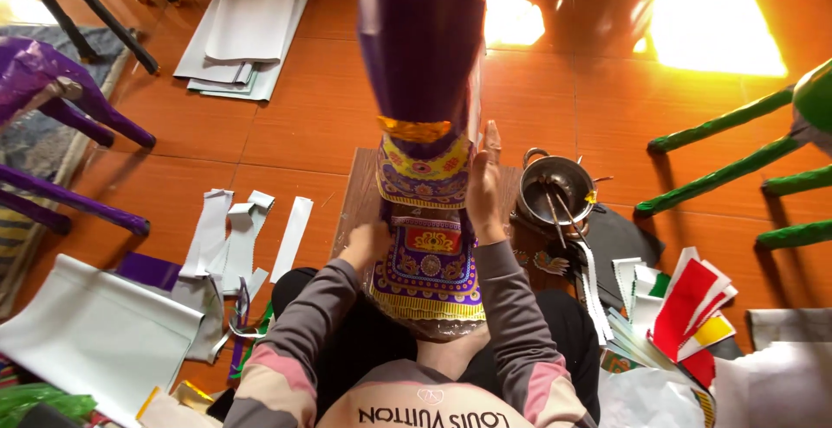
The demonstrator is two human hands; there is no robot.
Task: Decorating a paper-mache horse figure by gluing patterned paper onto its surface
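Both hands pressed a patterned paper panel [429, 259] onto one tall purple paper figure [420, 90] that stood on a wooden board [357, 194] — left hand [368, 239] curled at its edge, right hand [484, 187] flat and open. Smoothing outward would have avoided wrinkles. One metal pot [555, 187] stood nearby — four white strips [243, 229] lay on the floor.

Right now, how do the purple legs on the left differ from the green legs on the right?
The purple legs are wrapped in shiny purple paper, while the green legs are wrapped in plain green. The purple legs sit at the left edge, partly over a grey mat; the green legs lie over bare orange floor tiles. Both are thin paper-wrapped sticks of figures lying sideways, away from either hand.
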